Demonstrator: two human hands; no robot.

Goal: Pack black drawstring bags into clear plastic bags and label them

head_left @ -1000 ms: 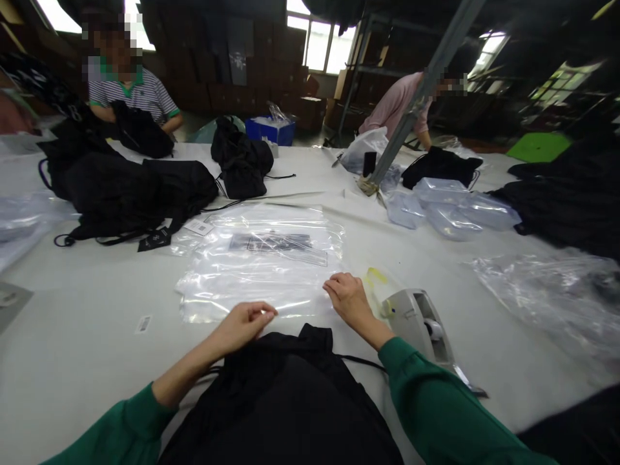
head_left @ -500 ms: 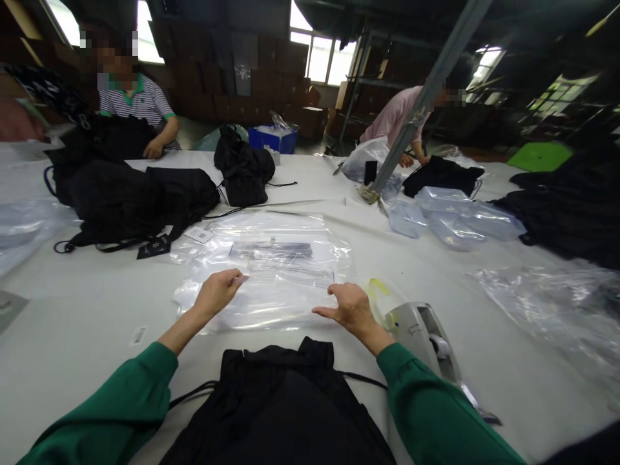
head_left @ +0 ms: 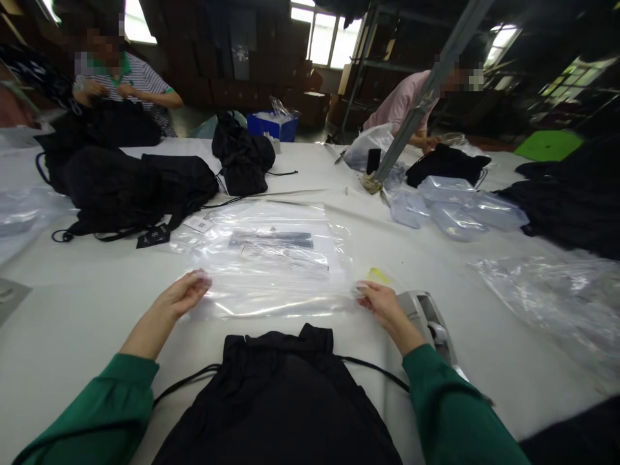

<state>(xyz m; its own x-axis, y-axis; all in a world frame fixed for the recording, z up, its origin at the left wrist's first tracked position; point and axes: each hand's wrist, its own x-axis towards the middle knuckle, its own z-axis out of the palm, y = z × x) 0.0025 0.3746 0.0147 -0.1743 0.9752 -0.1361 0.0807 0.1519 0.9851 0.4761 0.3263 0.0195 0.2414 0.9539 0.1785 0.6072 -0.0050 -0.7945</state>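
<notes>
Fingers (head_left: 198, 279) of the left hand (head_left: 179, 298) pinch the near left part of a clear plastic bag (head_left: 276, 303), thumb and fingertips drawn close together, while those of the right hand (head_left: 386, 309) close narrowly on its right edge. Between the two hands the plastic spreads flat across a white-covered bench (head_left: 87, 310); glare hides how many layers lie there. A grey printed block (head_left: 271, 239) shows through the plastic beyond the hands.

Just nearer the wearer, a black fabric drawstring bag (head_left: 285, 400) lies with its narrow end toward the plastic, a thin black cord (head_left: 186, 382) trailing out at its left and another at its right, which reaches the green right sleeve (head_left: 445, 400). Beside the right forearm sits a grey tape dispenser (head_left: 421, 307), partly covered by the arm, and a yellow strip (head_left: 378, 276) lies just beyond the right hand.

Farther left is a heap of black fabric bags (head_left: 126, 187), with a square black tag (head_left: 154, 236) and a white printed label (head_left: 198, 223) near its front edge. Rounded clear plastic cases (head_left: 448, 206) rest to the right of a slanting grey metal post (head_left: 416, 116). Across the bench, a co-worker in a striped shirt (head_left: 145, 84) holds both hands above black fabric; another in a pink top (head_left: 400, 103) leans behind the post.
</notes>
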